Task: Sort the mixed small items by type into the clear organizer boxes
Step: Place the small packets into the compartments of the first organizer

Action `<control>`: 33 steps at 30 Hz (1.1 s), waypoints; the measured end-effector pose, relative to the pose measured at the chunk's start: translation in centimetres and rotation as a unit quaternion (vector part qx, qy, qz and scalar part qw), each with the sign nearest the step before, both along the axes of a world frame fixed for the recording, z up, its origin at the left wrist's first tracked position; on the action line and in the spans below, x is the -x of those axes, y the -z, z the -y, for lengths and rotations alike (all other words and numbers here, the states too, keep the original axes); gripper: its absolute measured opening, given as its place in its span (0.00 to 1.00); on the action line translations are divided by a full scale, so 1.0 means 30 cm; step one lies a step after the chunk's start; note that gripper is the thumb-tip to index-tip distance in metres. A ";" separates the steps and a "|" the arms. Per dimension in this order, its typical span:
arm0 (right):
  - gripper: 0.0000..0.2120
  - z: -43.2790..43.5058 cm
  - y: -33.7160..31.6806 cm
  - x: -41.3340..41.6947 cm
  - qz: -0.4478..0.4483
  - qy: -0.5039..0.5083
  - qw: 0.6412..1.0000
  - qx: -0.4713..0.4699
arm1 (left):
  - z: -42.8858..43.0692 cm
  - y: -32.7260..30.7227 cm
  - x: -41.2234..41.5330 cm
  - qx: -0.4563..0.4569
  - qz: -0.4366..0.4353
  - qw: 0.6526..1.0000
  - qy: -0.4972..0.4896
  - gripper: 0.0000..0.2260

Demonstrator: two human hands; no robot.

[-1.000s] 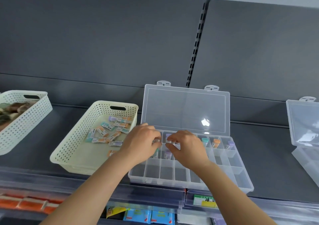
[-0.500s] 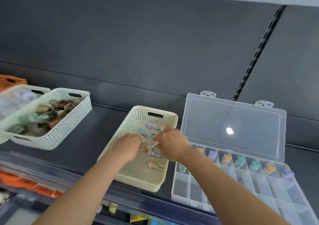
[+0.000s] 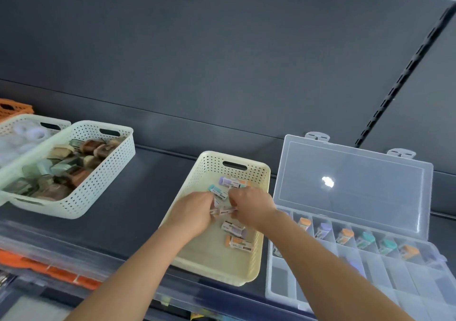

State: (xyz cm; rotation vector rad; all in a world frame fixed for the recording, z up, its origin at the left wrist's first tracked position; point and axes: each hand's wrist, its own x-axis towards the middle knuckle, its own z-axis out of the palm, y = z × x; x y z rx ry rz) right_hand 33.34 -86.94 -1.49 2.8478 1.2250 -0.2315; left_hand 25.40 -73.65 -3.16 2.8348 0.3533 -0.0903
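Grey shelf (image 3: 138,197), cream basket (image 3: 217,270), capped vials (image 3: 238,243)

Lighting's even and fairly bright, soft from overhead, with barely any shadows. There's one white glare blob on the clear organizer lid (image 3: 352,172). The white basket (image 3: 98,187) at the left is smeared with blur, and the wide lens bends lines near the edges.

I count four baskets on the shelf (image 3: 148,185): one cream basket (image 3: 222,271), one pale basket (image 3: 98,192), a second pale basket (image 3: 14,126) and one orange basket (image 3: 14,108). One clear organizer box (image 3: 357,209) stands open; its back row plainly shows six capped tubes (image 3: 345,235): three orange, two teal, one purple. Six loose tubes (image 3: 238,243) show in the cream basket.
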 end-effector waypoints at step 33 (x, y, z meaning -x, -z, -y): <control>0.04 1.105 -0.045 0.086 0.105 0.118 0.915 -0.371 | 0.988 -0.108 -0.032 0.133 0.248 0.950 0.137 0.03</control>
